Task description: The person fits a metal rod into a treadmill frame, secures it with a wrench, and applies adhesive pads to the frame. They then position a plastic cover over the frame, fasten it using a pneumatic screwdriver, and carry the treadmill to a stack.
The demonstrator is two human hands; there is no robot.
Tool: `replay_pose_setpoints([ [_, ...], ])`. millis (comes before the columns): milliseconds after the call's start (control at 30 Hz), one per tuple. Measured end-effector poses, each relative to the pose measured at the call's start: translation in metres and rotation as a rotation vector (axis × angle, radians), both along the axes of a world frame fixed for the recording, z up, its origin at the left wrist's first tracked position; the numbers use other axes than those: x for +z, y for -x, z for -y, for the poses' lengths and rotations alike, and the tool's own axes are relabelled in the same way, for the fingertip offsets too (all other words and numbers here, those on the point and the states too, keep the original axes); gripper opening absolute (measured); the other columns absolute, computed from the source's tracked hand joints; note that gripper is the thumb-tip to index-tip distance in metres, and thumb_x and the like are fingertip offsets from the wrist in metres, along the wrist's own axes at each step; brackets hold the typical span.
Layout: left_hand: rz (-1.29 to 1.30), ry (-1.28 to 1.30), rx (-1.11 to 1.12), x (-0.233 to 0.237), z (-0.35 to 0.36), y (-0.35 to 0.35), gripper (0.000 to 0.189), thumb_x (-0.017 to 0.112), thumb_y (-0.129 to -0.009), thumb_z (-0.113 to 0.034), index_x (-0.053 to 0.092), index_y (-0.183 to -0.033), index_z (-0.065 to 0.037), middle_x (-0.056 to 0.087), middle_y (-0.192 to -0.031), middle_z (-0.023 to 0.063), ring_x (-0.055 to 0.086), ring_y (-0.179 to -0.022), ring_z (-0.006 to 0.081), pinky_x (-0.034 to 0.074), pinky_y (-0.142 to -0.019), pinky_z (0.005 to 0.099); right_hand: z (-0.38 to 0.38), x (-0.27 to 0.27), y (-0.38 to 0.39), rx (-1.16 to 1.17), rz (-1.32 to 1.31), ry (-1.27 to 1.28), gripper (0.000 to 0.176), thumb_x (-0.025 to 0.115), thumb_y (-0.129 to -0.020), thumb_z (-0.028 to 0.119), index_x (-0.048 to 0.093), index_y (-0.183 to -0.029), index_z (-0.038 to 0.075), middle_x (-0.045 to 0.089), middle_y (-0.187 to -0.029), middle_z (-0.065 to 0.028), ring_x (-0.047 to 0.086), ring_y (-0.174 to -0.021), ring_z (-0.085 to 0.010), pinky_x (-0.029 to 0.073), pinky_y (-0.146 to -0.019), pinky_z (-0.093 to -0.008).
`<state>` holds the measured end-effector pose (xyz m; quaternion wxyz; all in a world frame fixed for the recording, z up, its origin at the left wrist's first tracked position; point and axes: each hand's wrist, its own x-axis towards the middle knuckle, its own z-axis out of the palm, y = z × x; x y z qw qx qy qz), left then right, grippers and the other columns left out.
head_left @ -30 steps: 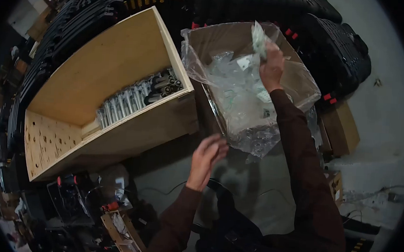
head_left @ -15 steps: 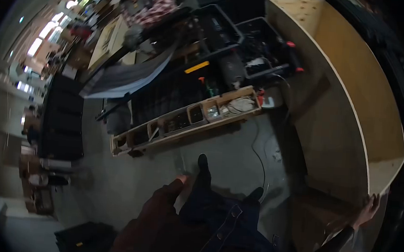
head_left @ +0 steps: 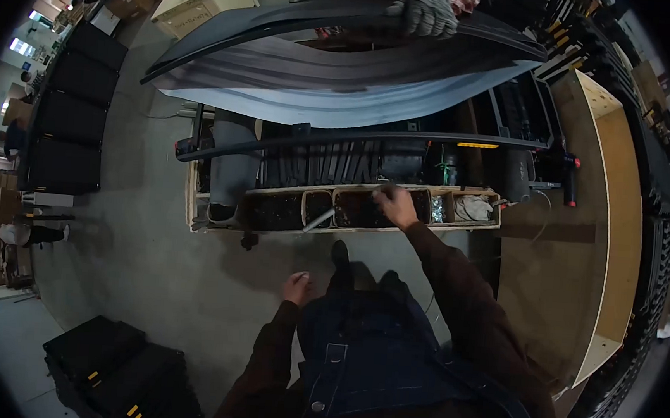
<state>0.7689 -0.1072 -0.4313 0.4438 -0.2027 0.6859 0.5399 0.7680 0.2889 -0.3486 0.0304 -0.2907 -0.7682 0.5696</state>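
My right hand (head_left: 399,207) is over a compartment of the long wooden parts tray (head_left: 271,230), fingers curled down at the dark small parts (head_left: 357,210) inside. What its fingertips hold is too dark to make out. Low in front of my legs hangs my left hand (head_left: 297,287), fingers curled, with nothing visible in it. A light-coloured bar (head_left: 319,220) leans across a divider of the tray. White cloth or gloves (head_left: 473,208) fill the right end compartment, beside one with small shiny parts (head_left: 437,210).
Across the bench, a person's gloved hand (head_left: 426,12) grips a large curved dark panel (head_left: 283,65). A black bar (head_left: 355,138) runs behind the tray. An open plywood box (head_left: 612,189) stands at right. Black stacked panels (head_left: 118,365) lie lower left; more black panels (head_left: 77,113) stand farther left.
My view has swung round and nearer the parts tray. My right hand has left the plywood box's edge and reached to the tray. My left hand still hangs low.
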Motion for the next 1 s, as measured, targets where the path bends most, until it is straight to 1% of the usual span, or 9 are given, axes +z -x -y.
replay_pose_setpoints([
  [67,0.021,-0.107,0.226,0.001,0.038,0.004,0.036,0.065,-0.096,-0.027,0.059,-0.126,-0.007,0.068,-0.102,0.0102,0.068,-0.088,0.0199,0.055,-0.073,0.033,0.004,-0.033,0.059,0.079,-0.041,-0.358,0.031,0.068,-0.09,0.029,0.065,-0.097,-0.001,0.069,-0.086,-0.0201,0.068,-0.083,-0.0374,0.054,-0.073,-0.0438],
  [300,0.121,0.047,0.686,0.046,0.135,-0.092,0.026,0.06,-0.096,-0.021,0.061,-0.116,-0.003,0.065,-0.091,0.0098,0.065,-0.078,0.0247,0.054,-0.065,0.0361,0.004,-0.153,0.155,-0.204,0.274,-0.336,0.052,0.069,-0.085,0.032,0.055,-0.127,0.005,0.065,-0.116,-0.0272,0.062,-0.107,-0.0467,0.052,-0.087,-0.052],
  [400,0.176,-0.333,0.805,0.068,0.143,-0.124,0.008,0.061,-0.097,-0.013,0.058,-0.094,-0.006,0.051,-0.073,0.0029,0.047,-0.06,0.0148,0.039,-0.05,0.0301,0.001,-0.216,0.153,-0.495,0.095,-0.055,0.04,0.062,-0.093,0.024,0.054,-0.128,0.008,0.064,-0.087,-0.0143,0.063,-0.077,-0.0318,0.053,-0.078,-0.0469],
  [500,0.142,-0.205,0.747,0.108,0.1,-0.096,0.012,0.061,-0.098,-0.017,0.058,-0.095,-0.005,0.052,-0.075,0.0022,0.049,-0.064,0.0141,0.04,-0.052,0.0301,-0.029,-0.157,0.147,0.054,0.383,0.223,0.022,0.062,-0.095,0.018,0.057,-0.108,0.001,0.068,-0.099,-0.0175,0.069,-0.082,-0.0259,0.056,-0.075,-0.0396],
  [533,0.123,-0.202,0.632,0.112,0.096,-0.084,0.017,0.063,-0.098,-0.02,0.061,-0.1,-0.004,0.057,-0.08,0.0034,0.055,-0.069,0.0147,0.045,-0.055,0.0299,-0.032,-0.137,0.137,-0.012,0.307,0.169,0.018,0.063,-0.095,0.015,0.054,-0.106,0.003,0.067,-0.091,-0.0137,0.067,-0.07,-0.0243,0.056,-0.063,-0.0365],
  [600,0.066,-0.141,0.513,0.123,0.066,-0.031,0.023,0.064,-0.098,-0.022,0.061,-0.107,-0.002,0.062,-0.088,0.006,0.06,-0.077,0.0162,0.049,-0.063,0.0304,-0.025,-0.054,0.11,-0.552,0.052,1.07,0.011,0.061,-0.097,0.015,0.058,-0.102,0.006,0.064,-0.079,-0.0128,0.062,-0.06,-0.0211,0.05,-0.053,-0.0363],
  [733,-0.281,-0.174,0.037,0.194,-0.061,0.125,0.036,0.061,-0.1,-0.021,0.057,-0.128,0.001,0.069,-0.111,0.0155,0.067,-0.095,0.0208,0.055,-0.083,0.0332,-0.039,0.0,-0.011,-0.411,0.099,0.824,0.012,0.061,-0.093,0.008,0.053,-0.101,0.005,0.061,-0.075,-0.0118,0.058,-0.053,-0.0192,0.041,-0.043,-0.0315],
  [833,-0.445,-0.525,-0.217,0.249,-0.152,0.228,0.041,0.06,-0.1,-0.019,0.051,-0.136,-0.001,0.068,-0.114,0.0164,0.068,-0.1,0.0217,0.054,-0.088,0.0341,-0.045,0.083,-0.098,-0.333,0.302,0.559,0.029,0.068,-0.093,0.03,0.056,-0.099,0.004,0.051,-0.061,-0.0019,0.048,-0.047,-0.0113,0.035,-0.04,-0.0285],
  [1000,-0.275,-1.053,-0.201,0.336,-0.281,0.298,0.057,0.057,-0.101,-0.039,0.039,-0.143,-0.006,0.051,-0.14,0.0217,0.057,-0.123,0.0322,0.05,-0.1,0.0418,-0.037,0.202,-0.209,-0.26,0.485,0.506,0.034,0.066,-0.095,0.037,0.064,-0.087,0.004,0.058,-0.06,-0.0036,0.053,-0.047,-0.0111,0.04,-0.042,-0.0274],
])
